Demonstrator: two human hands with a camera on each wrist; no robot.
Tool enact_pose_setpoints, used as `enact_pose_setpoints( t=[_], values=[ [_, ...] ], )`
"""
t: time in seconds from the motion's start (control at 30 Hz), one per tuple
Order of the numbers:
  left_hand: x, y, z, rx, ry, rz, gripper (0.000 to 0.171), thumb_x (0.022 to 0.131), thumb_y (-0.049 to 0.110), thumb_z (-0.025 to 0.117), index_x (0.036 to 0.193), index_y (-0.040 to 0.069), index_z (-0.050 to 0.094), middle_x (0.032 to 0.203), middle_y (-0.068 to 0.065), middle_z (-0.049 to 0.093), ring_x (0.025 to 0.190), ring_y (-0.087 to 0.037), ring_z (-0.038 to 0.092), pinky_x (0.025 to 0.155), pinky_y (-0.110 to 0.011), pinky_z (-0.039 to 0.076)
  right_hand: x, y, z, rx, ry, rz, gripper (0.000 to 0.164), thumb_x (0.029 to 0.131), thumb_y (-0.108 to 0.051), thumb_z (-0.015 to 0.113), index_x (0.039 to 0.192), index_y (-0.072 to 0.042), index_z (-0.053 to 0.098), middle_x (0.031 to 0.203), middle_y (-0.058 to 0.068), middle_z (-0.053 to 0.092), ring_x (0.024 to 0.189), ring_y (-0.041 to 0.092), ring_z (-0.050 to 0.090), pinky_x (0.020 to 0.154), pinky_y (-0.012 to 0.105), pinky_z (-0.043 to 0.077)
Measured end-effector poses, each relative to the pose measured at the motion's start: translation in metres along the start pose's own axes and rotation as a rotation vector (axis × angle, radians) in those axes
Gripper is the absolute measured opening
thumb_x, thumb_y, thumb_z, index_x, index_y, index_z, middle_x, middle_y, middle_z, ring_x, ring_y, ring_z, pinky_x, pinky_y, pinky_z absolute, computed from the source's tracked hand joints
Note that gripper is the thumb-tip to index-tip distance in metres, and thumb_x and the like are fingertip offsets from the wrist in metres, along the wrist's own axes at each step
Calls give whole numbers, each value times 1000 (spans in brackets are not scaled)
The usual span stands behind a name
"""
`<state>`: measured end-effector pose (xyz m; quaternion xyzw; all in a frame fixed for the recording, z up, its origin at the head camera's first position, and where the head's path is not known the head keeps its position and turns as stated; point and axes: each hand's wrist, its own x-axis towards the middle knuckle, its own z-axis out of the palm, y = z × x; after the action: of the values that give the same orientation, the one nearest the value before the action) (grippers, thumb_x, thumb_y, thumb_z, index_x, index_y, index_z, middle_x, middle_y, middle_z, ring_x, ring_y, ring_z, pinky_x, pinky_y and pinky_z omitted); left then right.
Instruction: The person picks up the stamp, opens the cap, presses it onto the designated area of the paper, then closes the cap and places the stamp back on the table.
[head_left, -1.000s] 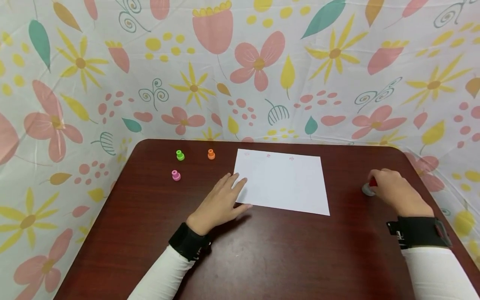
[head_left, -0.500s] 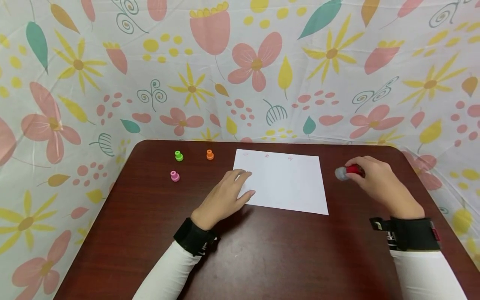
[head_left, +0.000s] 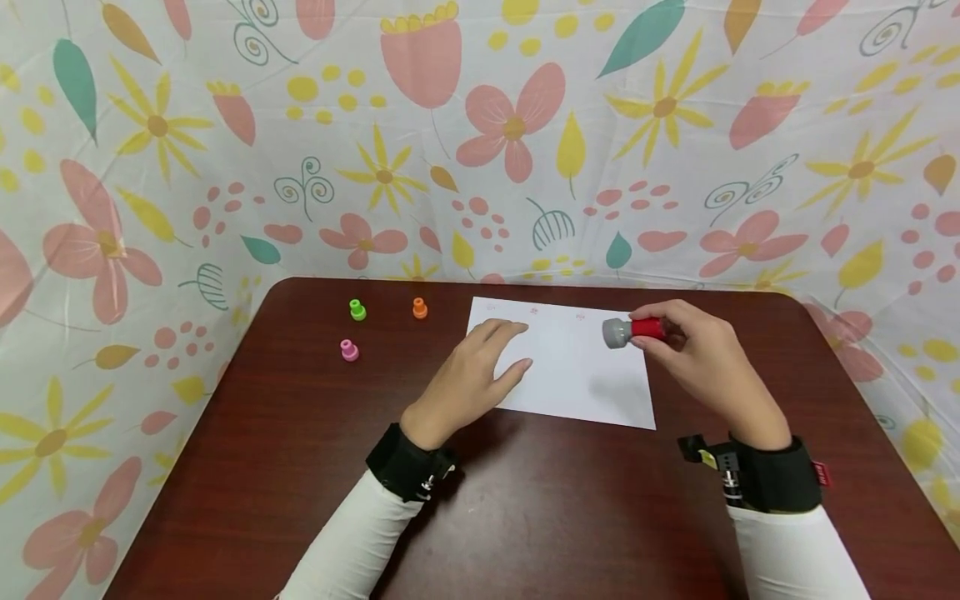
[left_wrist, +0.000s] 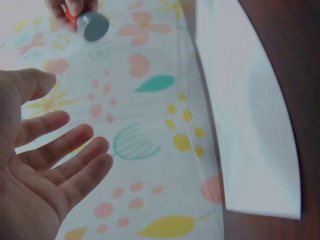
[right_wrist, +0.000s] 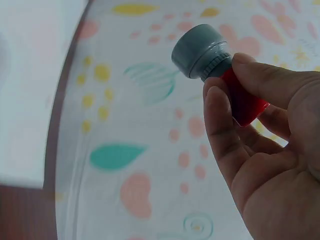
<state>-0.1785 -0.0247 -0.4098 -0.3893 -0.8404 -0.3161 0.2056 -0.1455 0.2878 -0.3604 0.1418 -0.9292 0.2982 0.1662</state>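
Observation:
My right hand (head_left: 701, 354) pinches a small red-and-grey flashlight (head_left: 633, 332) between thumb and fingers, above the right part of the white paper (head_left: 570, 375). In the right wrist view, the flashlight (right_wrist: 201, 52) shows a wide grey head, a ridged collar and a red body inside the fingers. The head points left, toward my other hand. My left hand (head_left: 468, 375) hangs over the paper's left side with fingers spread and nothing held. The left wrist view shows its open palm (left_wrist: 55, 165). Several faint pink marks (head_left: 580, 317) run along the paper's far edge.
A green peg-like piece (head_left: 357, 310), an orange one (head_left: 420, 308) and a pink one (head_left: 349, 350) stand at the far left of the dark wooden table (head_left: 525, 500). A flower-printed cloth (head_left: 480, 167) hangs behind the table and along its sides.
My right hand has lifted the flashlight from the table's right side and brought it left over the paper, tilting its head sideways. My left hand has shifted slightly right and away from me.

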Motion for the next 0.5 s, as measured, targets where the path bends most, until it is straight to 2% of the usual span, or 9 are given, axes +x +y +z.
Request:
enact_pose_setpoints(
  t=[0.1,0.23,0.37,0.5],
  values=[
    [7,7,0,-92,37,-7,43,97,20,73,135,2,62,126,-10,65,115,-21,63,99,-30,56,4,-13,7,84,27,-30,36,85,-6,84,119,-10,71,105,6,71,85,11,61,78,-1,47],
    [16,17,0,-265,59,-67,49,95,19,77,138,4,60,130,-9,65,113,-20,65,94,-30,60,8,-29,16,190,42,-74,37,84,-4,85,119,-10,72,104,3,73,81,4,62,77,4,52],
    [23,26,2,-454,80,-142,54,93,17,79,141,7,58,134,-9,64,112,-22,69,90,-29,62,10,-40,25,274,41,-90,38,84,-2,84,119,-11,73,104,2,73,77,7,65,71,9,54],
    [26,33,6,-658,108,-194,55,92,10,79,142,7,57,137,-12,63,114,-26,71,88,-27,62,10,-46,30,331,28,-104,39,85,-2,83,121,-13,72,103,-1,72,73,10,61,64,15,53]
  ],
)
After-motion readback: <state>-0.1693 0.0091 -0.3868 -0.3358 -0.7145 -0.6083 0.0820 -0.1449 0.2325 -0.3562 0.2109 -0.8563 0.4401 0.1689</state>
